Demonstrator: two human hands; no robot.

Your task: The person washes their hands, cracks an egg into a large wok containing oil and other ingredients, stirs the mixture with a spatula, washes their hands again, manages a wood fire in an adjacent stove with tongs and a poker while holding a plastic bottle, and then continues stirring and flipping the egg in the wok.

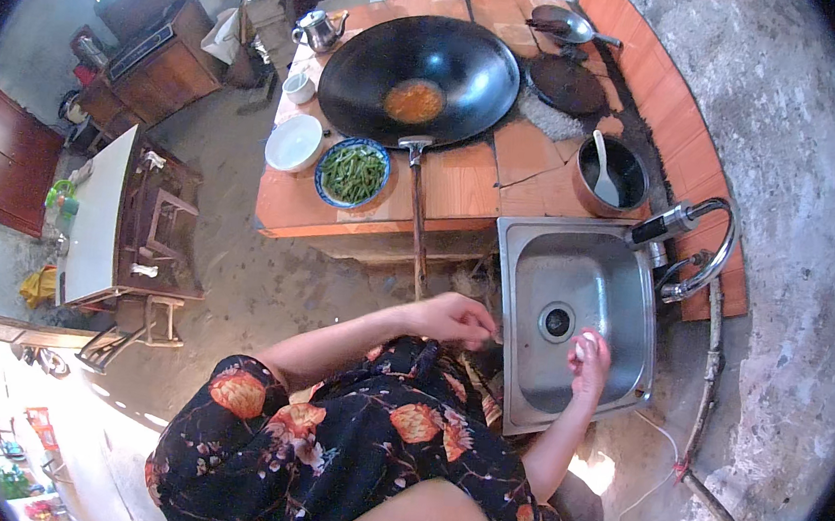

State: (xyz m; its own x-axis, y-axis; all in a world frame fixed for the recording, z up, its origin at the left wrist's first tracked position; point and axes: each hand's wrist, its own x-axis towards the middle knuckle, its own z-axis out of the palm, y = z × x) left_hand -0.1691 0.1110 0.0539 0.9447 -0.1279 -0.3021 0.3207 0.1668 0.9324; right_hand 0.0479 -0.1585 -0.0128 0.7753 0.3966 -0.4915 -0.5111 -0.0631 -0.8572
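My right hand [589, 365] is over the right side of the steel sink [516, 381], its fingers closed round a small whitish thing [582, 350] whose kind I cannot make out. Just outside the sink's left rim, my left hand [457, 319] has its fingers curled in. Whatever those fingers may hold is hidden, and the fingertips look slightly blurred. Beyond my left hand, a long wooden handle [419, 205] runs up to a big black wok [356, 64]. Reddish-orange sauce [414, 101] pools in the wok's bottom.
A patterned bowl of green beans [353, 173], a white bowl [294, 143], a small white cup [298, 87] and a metal teapot [318, 30] stand left of the wok. A pot [587, 194] holding a white spoon [602, 168] stands behind the sink, near the curved faucet [725, 250].
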